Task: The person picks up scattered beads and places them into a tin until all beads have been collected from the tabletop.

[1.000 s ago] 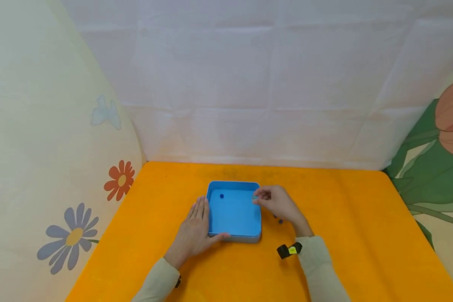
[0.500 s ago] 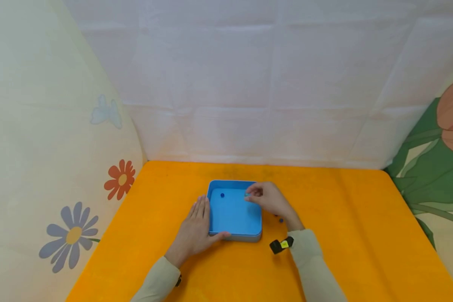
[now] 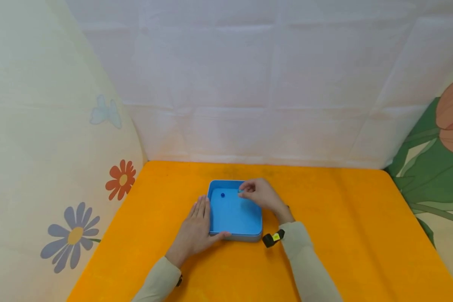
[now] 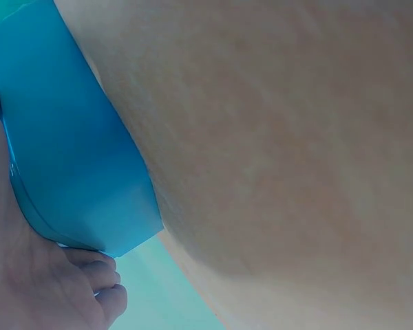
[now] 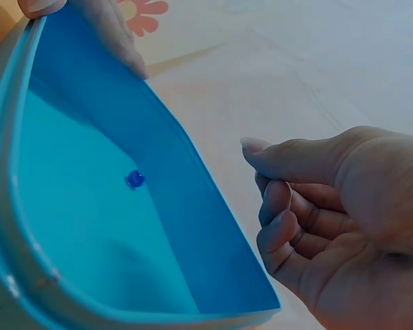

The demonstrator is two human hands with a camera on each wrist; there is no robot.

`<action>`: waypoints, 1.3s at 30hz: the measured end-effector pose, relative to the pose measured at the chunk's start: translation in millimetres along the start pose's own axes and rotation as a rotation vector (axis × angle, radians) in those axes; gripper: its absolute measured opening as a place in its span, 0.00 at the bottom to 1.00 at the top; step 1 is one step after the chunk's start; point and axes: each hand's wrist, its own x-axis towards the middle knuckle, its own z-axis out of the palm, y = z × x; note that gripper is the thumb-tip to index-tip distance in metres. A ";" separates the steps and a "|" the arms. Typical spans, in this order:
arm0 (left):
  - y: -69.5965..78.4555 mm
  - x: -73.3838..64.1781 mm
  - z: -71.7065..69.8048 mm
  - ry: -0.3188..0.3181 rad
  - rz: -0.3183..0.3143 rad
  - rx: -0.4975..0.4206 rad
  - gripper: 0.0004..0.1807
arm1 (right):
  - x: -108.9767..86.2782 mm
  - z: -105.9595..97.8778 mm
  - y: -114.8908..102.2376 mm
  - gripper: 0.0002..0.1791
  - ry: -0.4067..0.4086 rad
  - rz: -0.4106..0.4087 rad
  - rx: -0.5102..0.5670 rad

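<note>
A square blue box without a lid stands on the orange table. My left hand lies against its left side with straight fingers, the thumb along the front edge. On the box floor, near the back left, rests a small dark blue marble, also seen in the right wrist view. My right hand is over the back right of the box, thumb and index finger pinched together. At their tips a small teal bead-like piece shows in the head view; in the right wrist view the fingers hide it.
The orange tabletop spreads around the box. A white cloth hangs behind it, and flower-printed cloths stand at both sides. The box's raised rim runs beside my right hand.
My right hand has moved left over the box with the teal piece in its fingertips. Its forearm now covers the small dark balls on the table. Left hand, box and marble stay put.
</note>
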 end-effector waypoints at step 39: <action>-3.1 0.5 4.9 0.002 0.000 -0.002 0.73 | 34.4 14.4 -3.8 0.08 -0.039 -0.013 -0.059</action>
